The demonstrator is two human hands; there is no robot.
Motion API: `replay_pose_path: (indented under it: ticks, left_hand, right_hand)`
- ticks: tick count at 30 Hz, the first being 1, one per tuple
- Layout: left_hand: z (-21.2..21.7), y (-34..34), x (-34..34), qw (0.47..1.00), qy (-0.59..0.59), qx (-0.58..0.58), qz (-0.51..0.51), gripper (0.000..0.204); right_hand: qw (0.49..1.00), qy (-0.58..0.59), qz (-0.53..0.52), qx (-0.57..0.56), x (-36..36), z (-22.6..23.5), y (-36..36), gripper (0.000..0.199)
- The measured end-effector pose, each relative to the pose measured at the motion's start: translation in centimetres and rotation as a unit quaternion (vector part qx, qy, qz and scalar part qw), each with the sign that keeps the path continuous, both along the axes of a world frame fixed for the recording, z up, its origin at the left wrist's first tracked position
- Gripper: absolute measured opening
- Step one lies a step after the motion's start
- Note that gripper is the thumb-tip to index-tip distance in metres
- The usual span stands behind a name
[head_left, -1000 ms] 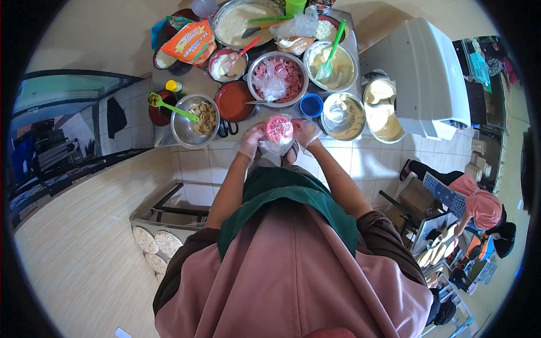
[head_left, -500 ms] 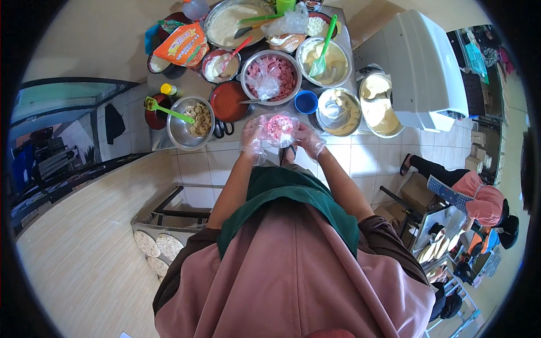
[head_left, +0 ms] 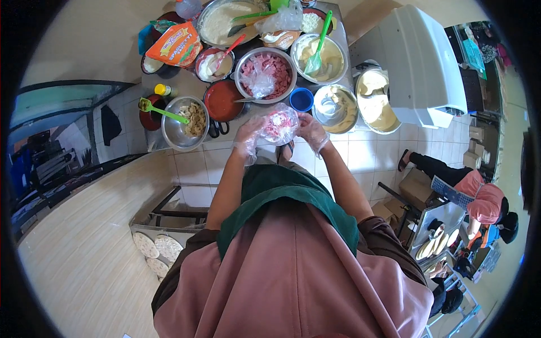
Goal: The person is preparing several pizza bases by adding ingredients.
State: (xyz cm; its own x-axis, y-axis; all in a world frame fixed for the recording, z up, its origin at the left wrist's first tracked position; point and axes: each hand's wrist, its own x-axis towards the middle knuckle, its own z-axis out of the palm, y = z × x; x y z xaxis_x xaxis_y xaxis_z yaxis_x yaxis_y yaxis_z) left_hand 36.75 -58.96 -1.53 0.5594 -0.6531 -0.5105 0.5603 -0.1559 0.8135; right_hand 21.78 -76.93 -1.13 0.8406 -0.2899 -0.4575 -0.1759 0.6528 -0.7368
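Both my hands wear clear plastic gloves and hold up a clear plastic bag (head_left: 279,125) with pink and white bits inside. My left hand (head_left: 248,130) grips its left side and my right hand (head_left: 311,130) pinches the upper right edge. The bag hangs in front of the table's near edge. Just beyond it stands a steel bowl of pink diced pieces (head_left: 280,74), with a crumpled clear bag (head_left: 259,84) on top. A blue cup (head_left: 301,99) is near my right hand. A dish of red sauce (head_left: 222,101) sits beyond my left hand.
Leftward, a steel bowl (head_left: 173,134) holds brownish pieces under a green spatula (head_left: 169,114). Cream-smeared bowls (head_left: 336,110) stand at right beside a large pale machine (head_left: 431,62). An orange packet (head_left: 176,45) lies at the back left. Another person (head_left: 479,194) is far right.
Between my hands the bag has turned and spread wider, showing more white among the pink. My right hand has come up to its upper edge. The whole view has shifted slightly.
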Motion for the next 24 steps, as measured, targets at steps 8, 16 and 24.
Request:
replay_pose_path:
  ticks: [8,16,24]
  left_hand:
    - [-3.4,-1.1,-0.1,0.957,0.158,-0.04,0.238,0.026]
    - [-8.6,-0.3,1.1,0.955,0.169,0.019,0.243,0.028]
    - [0.7,4.8,-5.0,0.939,-0.256,0.175,0.15,0.056]
  right_hand:
    - [0.994,0.066,-0.002,-0.084,-0.6,-2.9,-0.3,0.048]
    - [0.951,0.148,-0.013,-0.271,1.7,-6.3,1.2,0.039]
    - [0.958,0.2,-0.088,-0.184,1.0,-3.8,1.8,0.029]
